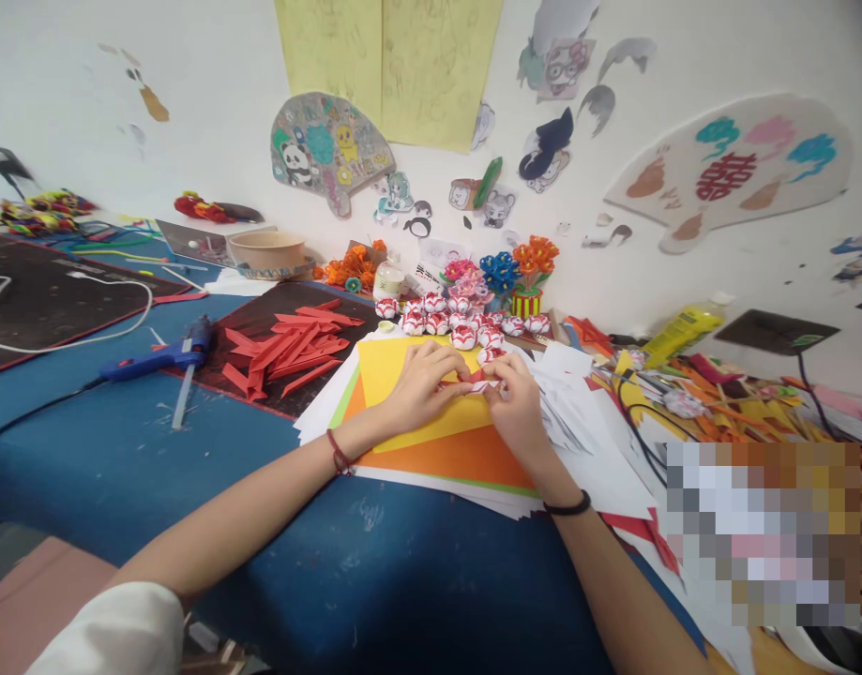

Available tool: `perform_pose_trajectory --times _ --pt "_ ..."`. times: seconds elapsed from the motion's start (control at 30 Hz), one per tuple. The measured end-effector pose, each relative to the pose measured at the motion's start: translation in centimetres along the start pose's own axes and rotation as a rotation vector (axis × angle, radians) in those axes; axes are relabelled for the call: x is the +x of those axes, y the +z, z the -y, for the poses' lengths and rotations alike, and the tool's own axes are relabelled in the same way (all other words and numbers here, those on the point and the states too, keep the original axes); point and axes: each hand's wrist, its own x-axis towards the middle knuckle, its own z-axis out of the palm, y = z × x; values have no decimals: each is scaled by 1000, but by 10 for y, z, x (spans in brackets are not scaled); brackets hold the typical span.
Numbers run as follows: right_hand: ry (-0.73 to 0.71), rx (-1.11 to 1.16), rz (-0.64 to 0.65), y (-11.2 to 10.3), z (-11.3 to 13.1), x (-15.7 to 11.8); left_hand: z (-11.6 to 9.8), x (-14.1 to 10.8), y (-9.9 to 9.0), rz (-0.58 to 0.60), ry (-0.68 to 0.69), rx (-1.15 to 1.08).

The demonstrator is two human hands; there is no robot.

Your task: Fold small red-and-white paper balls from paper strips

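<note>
Both my hands meet over a stack of coloured paper sheets (465, 459) on the blue table (156, 469). My left hand (420, 384) and my right hand (519, 403) pinch a small red-and-white folded paper piece (479, 380) between their fingertips. Just behind them lies a cluster of finished red-and-white folded paper pieces (451, 319). A red string bracelet is on my left wrist, a black band on my right.
Red paper strips (290, 347) lie on a dark mat at left, beside a blue glue gun (163, 354) with its cord. Paper flowers (515, 267), a bowl (268, 248) and a yellow bottle (680, 333) stand by the decorated wall. Paper scraps clutter the right side.
</note>
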Motion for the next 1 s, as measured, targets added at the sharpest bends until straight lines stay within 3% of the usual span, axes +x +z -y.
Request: perform_pose_trajectory --times 0.2,0.5,0.6,0.7,0.8,0.9,0.93,1.0 --pt "-14 35 -1 -2 3 1 0 0 3 -51 -50 -40" --pt "-8 169 82 -7 12 3 -8 1 -9 -16 -68 -67" --pt "113 367 63 -12 10 7 -3 4 -14 -78 -93 -75" --pt "399 675 38 -16 8 10 3 6 -18 -127 -77 -104" --pt "627 876 235 -17 9 9 4 7 -18 -123 -10 -202" --pt "638 949 542 -16 11 6 3 8 -20 -97 9 -319" --pt "616 941 588 -16 11 5 3 8 -21 -86 11 -351" --pt "586 907 556 -16 11 5 2 10 -27 -49 33 -393"
